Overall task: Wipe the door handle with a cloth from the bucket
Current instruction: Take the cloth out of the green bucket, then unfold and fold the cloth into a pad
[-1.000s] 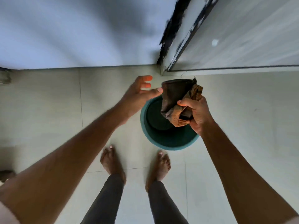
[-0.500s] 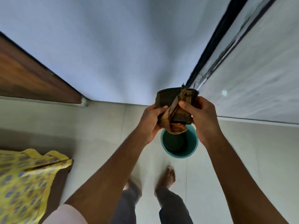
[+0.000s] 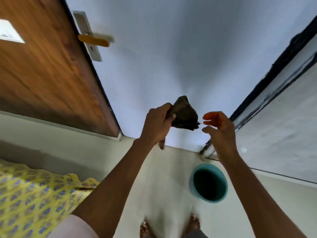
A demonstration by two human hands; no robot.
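Observation:
My left hand [image 3: 158, 123] grips a dark brown cloth [image 3: 184, 115] at chest height, bunched, with a tail hanging below the fist. A short gap to the right of the cloth, my right hand [image 3: 218, 128] is open with fingers curled and holds nothing. The teal bucket [image 3: 192, 188] stands on the floor below my right forearm; its inside looks dark. Far up on the left, the door handle [image 3: 96, 39] juts from a pale metal plate on the edge of a brown wooden door [image 3: 42, 66]. The handle is blurred.
A yellow patterned fabric [image 3: 32, 198] covers something at the lower left. A white wall [image 3: 171, 57] fills the middle. A pale panel with a dark frame [image 3: 283, 126] runs along the right. My bare feet [image 3: 194, 222] stand on light floor tiles near the bucket.
The view has tilted up, bringing the wooden door and its handle into sight. The cloth passed from my right hand to my left; my right hand let go and opened.

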